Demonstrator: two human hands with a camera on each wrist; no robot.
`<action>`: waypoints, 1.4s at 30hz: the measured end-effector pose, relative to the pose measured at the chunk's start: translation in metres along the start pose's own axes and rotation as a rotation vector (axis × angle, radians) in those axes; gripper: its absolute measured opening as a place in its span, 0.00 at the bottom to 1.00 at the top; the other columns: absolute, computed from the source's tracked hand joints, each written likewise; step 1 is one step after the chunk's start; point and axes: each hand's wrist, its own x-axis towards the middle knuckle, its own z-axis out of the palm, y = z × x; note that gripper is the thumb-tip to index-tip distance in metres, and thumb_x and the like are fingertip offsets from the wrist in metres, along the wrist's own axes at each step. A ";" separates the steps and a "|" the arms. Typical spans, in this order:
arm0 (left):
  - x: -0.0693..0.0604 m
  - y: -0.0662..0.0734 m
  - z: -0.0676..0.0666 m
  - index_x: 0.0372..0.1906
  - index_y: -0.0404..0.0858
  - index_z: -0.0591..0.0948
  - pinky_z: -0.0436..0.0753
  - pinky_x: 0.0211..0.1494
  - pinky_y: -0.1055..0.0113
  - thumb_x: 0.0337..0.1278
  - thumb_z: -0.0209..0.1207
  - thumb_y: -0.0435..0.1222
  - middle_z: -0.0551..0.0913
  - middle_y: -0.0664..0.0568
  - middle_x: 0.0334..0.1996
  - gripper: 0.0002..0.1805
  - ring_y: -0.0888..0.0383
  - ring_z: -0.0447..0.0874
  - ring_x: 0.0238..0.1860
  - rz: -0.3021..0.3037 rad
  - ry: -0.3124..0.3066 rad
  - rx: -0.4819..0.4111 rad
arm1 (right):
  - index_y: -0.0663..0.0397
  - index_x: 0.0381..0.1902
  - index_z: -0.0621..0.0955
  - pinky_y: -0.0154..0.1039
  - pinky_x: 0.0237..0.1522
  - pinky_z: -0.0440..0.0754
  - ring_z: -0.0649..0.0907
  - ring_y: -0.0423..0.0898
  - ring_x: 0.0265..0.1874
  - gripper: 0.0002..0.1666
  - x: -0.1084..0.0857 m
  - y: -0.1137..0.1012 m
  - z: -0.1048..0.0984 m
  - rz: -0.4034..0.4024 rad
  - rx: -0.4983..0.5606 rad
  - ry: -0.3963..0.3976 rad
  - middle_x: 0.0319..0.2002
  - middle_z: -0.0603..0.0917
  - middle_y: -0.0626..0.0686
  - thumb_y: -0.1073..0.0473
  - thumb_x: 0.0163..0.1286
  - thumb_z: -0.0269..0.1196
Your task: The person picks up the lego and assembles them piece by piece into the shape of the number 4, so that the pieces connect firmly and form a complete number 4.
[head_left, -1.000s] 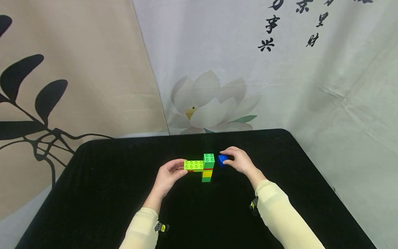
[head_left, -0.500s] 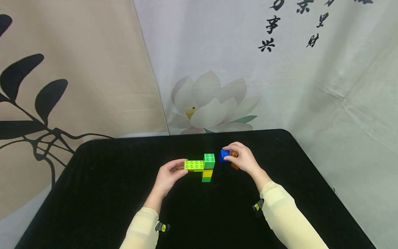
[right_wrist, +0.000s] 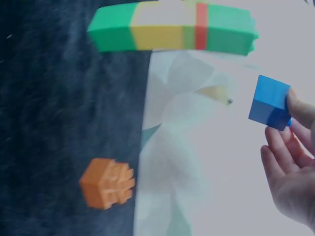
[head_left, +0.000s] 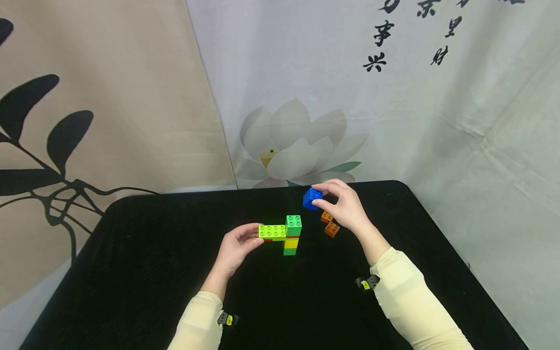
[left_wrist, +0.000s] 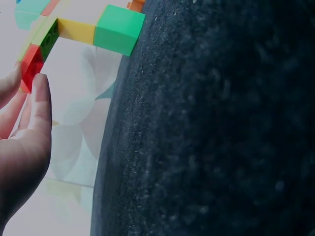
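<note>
Currently, your black worktop (head_left: 144, 272) lies under a brick tower (head_left: 292, 232), its side arm's end partly hidden by the pinching fingers of your left hand (head_left: 235, 249), while your right hand's (head_left: 344, 208) fingers hold a partly covered blue brick (head_left: 310, 199) aloft near two orange bricks (head_left: 331, 229).

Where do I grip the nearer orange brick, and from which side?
I'd pinch the nearer orange brick by the two opposite side walls not facing the farther orange brick, coming down from above on the near side. Its studs face up, and the farther one sits close beyond it, so the far side looks tighter. The right hand holds the blue brick.
</note>
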 end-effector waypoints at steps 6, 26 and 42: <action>-0.001 0.001 -0.001 0.57 0.33 0.80 0.81 0.54 0.67 0.60 0.65 0.29 0.83 0.42 0.51 0.19 0.49 0.82 0.53 -0.003 -0.015 -0.009 | 0.56 0.55 0.84 0.48 0.52 0.80 0.81 0.51 0.46 0.21 0.007 -0.027 -0.002 -0.070 0.032 -0.033 0.50 0.81 0.53 0.60 0.64 0.71; 0.001 -0.003 -0.002 0.55 0.34 0.81 0.82 0.53 0.65 0.61 0.66 0.31 0.84 0.43 0.48 0.17 0.50 0.84 0.49 0.022 -0.015 0.000 | 0.55 0.55 0.84 0.43 0.47 0.82 0.80 0.51 0.46 0.22 0.010 -0.061 0.047 -0.172 0.013 -0.248 0.49 0.80 0.52 0.58 0.63 0.71; 0.001 0.000 0.000 0.55 0.32 0.80 0.82 0.54 0.66 0.62 0.65 0.31 0.83 0.42 0.48 0.17 0.50 0.84 0.49 0.008 -0.021 -0.029 | 0.53 0.54 0.84 0.37 0.49 0.80 0.81 0.46 0.45 0.20 0.007 -0.066 0.065 -0.199 -0.103 -0.321 0.48 0.81 0.50 0.53 0.65 0.70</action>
